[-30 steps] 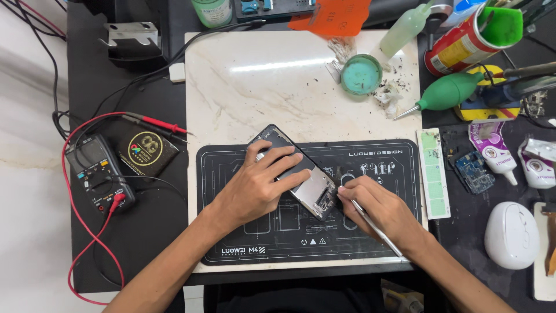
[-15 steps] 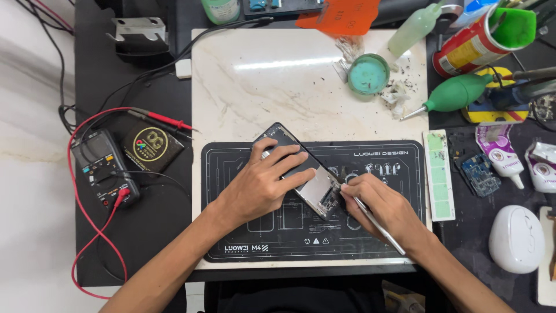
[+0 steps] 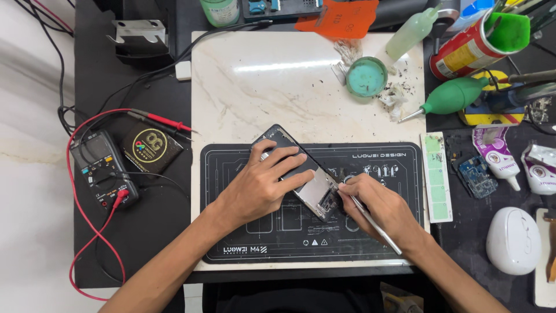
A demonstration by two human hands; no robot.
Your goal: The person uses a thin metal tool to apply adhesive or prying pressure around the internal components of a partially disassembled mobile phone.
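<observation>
Phone (image 3: 301, 173) lies opened on the black mat (image 3: 231, 232) near the desk's front edge, its long axis running diagonally from the mat's back-left toward the front-right. Left hand (image 3: 263, 185) lies flat over the phone's middle, fingers spread, pinning it down. Right hand (image 3: 379, 208) sits just beside the phone's near-right end, fingers pinched on slim tweezers (image 3: 373, 223) whose tip meets that exposed end. Right hand is nearer the open part; a multimeter (image 3: 103, 168) sits well apart at the left edge.
</observation>
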